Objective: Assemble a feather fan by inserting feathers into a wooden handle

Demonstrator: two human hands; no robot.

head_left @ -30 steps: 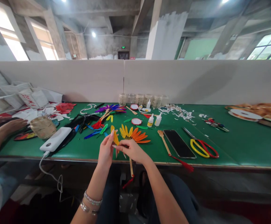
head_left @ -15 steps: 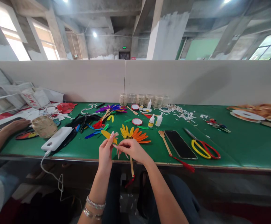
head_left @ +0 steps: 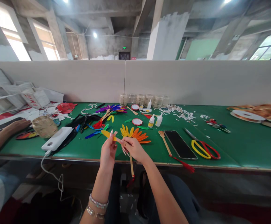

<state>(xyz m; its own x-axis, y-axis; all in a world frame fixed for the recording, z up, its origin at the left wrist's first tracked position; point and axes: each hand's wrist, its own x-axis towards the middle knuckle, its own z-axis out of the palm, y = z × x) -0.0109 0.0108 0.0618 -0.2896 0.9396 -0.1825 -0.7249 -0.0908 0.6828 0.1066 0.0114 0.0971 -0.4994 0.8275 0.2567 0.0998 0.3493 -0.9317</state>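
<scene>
A yellow feather (head_left: 105,133) is pinched between the thumb and fingers of my left hand (head_left: 108,149), its tip pointing up and left. My right hand (head_left: 134,150) is closed at the feather's lower end, thumb and forefinger together on its pale base. Just beyond the right hand, a fan of yellow and orange feathers (head_left: 139,135) lies on the green table. A wooden handle (head_left: 131,166) with a red tassel sticks out below that hand, past the table edge; its upper part is hidden.
To the right lie a wooden stick (head_left: 165,143) with a red tassel, a phone (head_left: 180,144) and scissors (head_left: 202,147). Glue bottles (head_left: 151,121) and jars (head_left: 140,100) stand behind. At left are a power bank (head_left: 57,138), a tipped jar (head_left: 44,127) and another person's hand (head_left: 19,126).
My right hand has moved slightly right and up along the feather, with its fingers drawn away from my left hand. The left hand has shifted a little to the right.
</scene>
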